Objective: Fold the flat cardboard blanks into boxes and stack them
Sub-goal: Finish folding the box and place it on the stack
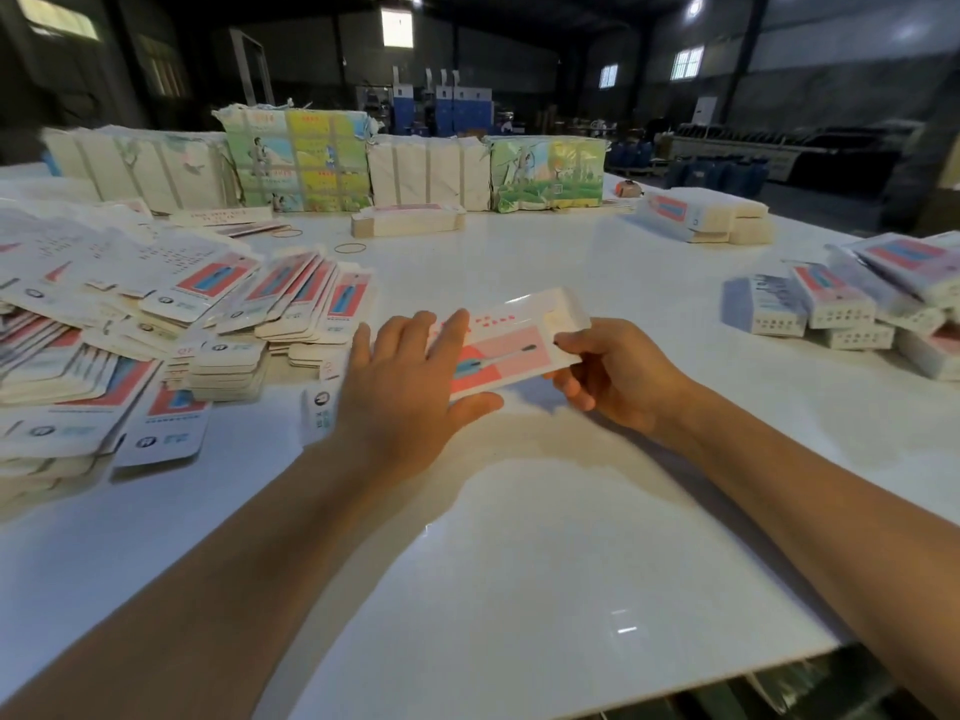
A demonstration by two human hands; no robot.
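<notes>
I hold one cardboard blank (511, 340) just above the white table (519, 537). My right hand (613, 374) pinches its right end with curled fingers; my left hand (410, 387) lies flat-fingered across its left end. Left of the blank sprawls a heap of flat blanks (156, 324); right of it sit folded boxes (852, 304).
</notes>
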